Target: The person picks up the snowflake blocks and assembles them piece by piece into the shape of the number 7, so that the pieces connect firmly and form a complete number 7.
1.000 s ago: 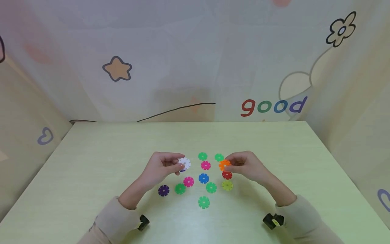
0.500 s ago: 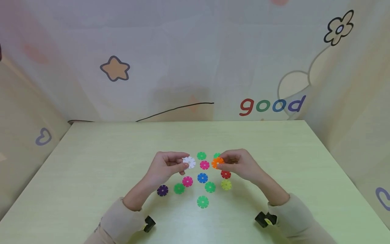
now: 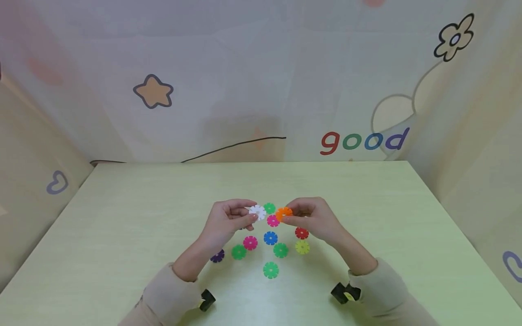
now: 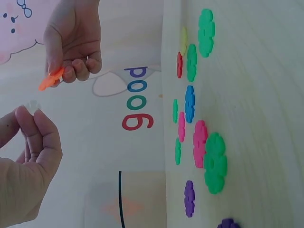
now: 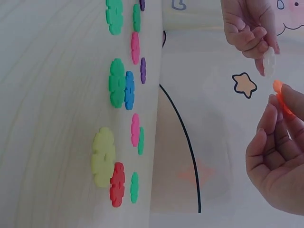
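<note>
My left hand [image 3: 228, 221] pinches a white notched plastic disc [image 3: 258, 212] between thumb and fingers, raised above the table. Facing it, my right hand [image 3: 311, 218] pinches an orange notched disc [image 3: 283, 213] by its edge. A narrow gap parts the two discs, which the right wrist view also shows, with the white disc [image 5: 269, 62] close to the orange one [image 5: 281, 97]. Below and behind the hands, a green disc [image 3: 269, 208] and a pink disc [image 3: 273, 220] lie on the table. The left forearm partly covers a purple disc [image 3: 218, 256].
More notched discs lie flat nearer the front: a blue disc [image 3: 271, 238], a pink one, several green ones, a red disc [image 3: 302, 233] and a yellow disc [image 3: 302, 246]. The pale wooden table [image 3: 142, 203] ends at a printed curtain [image 3: 228, 81] behind, with curtains at both sides.
Both hands have moved toward each other and slightly up, bringing the white and orange discs close together. The discs on the table stay where they were.
</note>
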`<state>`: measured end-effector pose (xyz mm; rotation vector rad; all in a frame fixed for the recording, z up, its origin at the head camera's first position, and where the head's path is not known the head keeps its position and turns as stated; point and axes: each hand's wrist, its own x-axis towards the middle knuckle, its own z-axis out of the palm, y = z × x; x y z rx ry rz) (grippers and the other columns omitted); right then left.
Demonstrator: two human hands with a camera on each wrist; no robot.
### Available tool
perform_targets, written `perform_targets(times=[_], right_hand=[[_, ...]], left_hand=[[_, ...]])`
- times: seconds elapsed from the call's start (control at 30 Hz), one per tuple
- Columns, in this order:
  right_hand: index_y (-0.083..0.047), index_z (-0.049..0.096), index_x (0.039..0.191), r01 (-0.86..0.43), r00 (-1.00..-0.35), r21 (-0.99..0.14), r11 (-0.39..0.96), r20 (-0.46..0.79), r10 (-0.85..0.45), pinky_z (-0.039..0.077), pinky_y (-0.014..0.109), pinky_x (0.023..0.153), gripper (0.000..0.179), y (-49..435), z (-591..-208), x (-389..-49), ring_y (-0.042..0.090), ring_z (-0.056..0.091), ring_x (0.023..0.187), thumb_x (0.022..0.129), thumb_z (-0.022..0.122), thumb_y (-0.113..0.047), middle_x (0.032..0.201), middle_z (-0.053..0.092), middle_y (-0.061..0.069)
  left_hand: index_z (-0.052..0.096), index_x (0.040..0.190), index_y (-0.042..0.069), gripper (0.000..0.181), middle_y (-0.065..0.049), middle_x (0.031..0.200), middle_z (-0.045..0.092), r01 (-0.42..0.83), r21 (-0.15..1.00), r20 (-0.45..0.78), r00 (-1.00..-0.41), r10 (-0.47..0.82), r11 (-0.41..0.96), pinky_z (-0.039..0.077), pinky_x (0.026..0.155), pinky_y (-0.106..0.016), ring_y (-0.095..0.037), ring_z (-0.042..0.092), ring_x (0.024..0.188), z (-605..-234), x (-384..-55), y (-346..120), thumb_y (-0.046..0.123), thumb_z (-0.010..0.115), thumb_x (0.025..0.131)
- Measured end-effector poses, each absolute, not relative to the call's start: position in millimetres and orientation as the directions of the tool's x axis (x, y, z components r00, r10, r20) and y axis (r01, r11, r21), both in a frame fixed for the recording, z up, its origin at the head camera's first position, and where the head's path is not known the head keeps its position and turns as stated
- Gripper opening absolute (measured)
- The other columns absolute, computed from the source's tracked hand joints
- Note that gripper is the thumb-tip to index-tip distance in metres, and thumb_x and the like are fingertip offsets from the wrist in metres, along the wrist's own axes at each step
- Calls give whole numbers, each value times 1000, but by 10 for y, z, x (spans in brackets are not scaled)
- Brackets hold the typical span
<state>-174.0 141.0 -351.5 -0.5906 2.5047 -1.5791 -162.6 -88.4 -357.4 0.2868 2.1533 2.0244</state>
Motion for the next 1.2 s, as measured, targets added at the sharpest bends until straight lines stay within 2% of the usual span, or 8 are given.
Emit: perform_targets(times=[0.37, 0.73, 0.97, 1.2], right_hand=[[-1, 67, 94, -295, -909, -883, 364, 143, -391, 51, 28, 67, 16, 1332, -3531, -1732, 19, 60, 75, 81, 68, -10, 86, 66, 7], [-3, 70, 88, -400, -897, -842, 363, 277, -346, 49, 25, 60, 10, 1263, -3572, -1699, 16, 57, 68, 79, 70, -8, 80, 66, 3], [-3, 71, 84, -454, -879, -810, 372, 338, -337, 46, 24, 58, 7, 1250, -3583, -1680, 15, 55, 65, 77, 72, -6, 77, 67, 3], [-2, 72, 80, -510, -851, -784, 353, 401, -339, 46, 23, 57, 6, 1223, -3618, -1654, 14, 54, 61, 75, 73, -4, 74, 67, 4]], left_hand=[[60, 108, -4, 28, -8, 77, 65, -4, 1000, 0, -970, 243, -17, 52, 72, -29, -17, 64, 64, -3585, -1633, -777, 3, 66, 81], [56, 106, -1, 27, -9, 78, 66, -55, 996, -37, -974, 225, -75, 52, 76, -36, -19, 65, 63, -3601, -1593, -703, 3, 67, 81], [56, 102, -5, 26, -7, 73, 64, 5, 995, 28, -972, 233, -97, 53, 68, -32, -18, 64, 59, -3603, -1562, -704, 1, 67, 79], [59, 100, -6, 24, -9, 70, 62, 6, 997, 22, -977, 211, -77, 53, 61, -26, -17, 63, 55, -3608, -1540, -693, 0, 68, 79]])
